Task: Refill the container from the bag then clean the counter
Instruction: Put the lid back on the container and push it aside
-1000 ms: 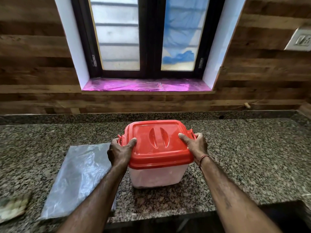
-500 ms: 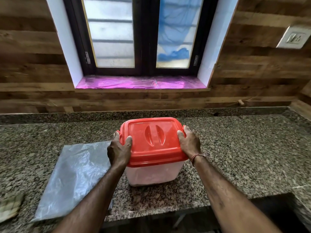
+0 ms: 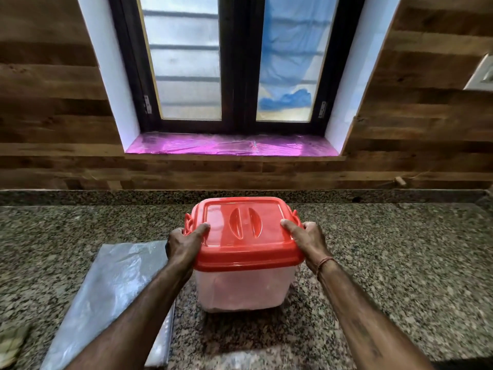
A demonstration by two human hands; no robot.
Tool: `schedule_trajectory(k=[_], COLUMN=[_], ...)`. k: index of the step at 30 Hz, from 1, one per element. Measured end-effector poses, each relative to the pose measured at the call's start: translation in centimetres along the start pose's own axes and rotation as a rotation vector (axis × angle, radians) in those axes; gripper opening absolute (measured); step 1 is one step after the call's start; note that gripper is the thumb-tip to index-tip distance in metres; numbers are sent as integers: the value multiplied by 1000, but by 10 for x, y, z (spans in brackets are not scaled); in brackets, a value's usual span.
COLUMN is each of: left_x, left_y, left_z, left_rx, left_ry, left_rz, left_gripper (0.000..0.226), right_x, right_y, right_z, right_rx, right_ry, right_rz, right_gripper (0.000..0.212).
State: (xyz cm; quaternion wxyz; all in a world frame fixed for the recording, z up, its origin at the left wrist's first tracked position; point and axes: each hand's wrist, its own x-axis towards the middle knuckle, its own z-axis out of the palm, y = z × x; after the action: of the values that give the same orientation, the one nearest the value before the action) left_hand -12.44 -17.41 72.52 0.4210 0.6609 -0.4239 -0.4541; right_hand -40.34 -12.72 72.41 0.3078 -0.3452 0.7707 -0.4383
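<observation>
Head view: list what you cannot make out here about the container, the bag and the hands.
- Container: how full it is; the frosted wall and red lid hide the inside.
- Side latches: latched or not; the left hand and right hand cover them.
- Plastic bag: its contents; the near end is cut by the bottom edge, partly behind the left forearm.
- Cloth-like thing: blurred, cut by the left edge.

Cloth [image 3: 10, 343] cut off at left edge, bag [image 3: 106, 303] partly behind left forearm
</observation>
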Motion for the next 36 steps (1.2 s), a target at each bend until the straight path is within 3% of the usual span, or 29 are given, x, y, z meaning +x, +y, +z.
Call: schedule_trajectory(k=[10,15,23,28,30,33,36], left_x=[101,146,180,182,179,165,144], left_y=[53,58,65,67,68,61,31], left_z=[79,117,139,145,141,126,96], left_rx=[48,48,84,189,242,228,218], left_ry=[-16,37,58,83,51,-21,22], left_rz=[117,120,151,160,158,118,125], left_gripper=[36,61,42,52,65,106,106], right_x=[134,192,223,231,226,202,148], right_y=[-45,-49,-34,-38,-42,-44,-50], right_z=[5,17,34,32,31,38,65], right_rx=[57,48,88,108,52,-338,-396], right_ry=[-39,-29,30,-9,4,287,425], right_rz=[-98,-73,-70,-56,-63,-225,-571], right_gripper=[33,43,49,45,53,77,77])
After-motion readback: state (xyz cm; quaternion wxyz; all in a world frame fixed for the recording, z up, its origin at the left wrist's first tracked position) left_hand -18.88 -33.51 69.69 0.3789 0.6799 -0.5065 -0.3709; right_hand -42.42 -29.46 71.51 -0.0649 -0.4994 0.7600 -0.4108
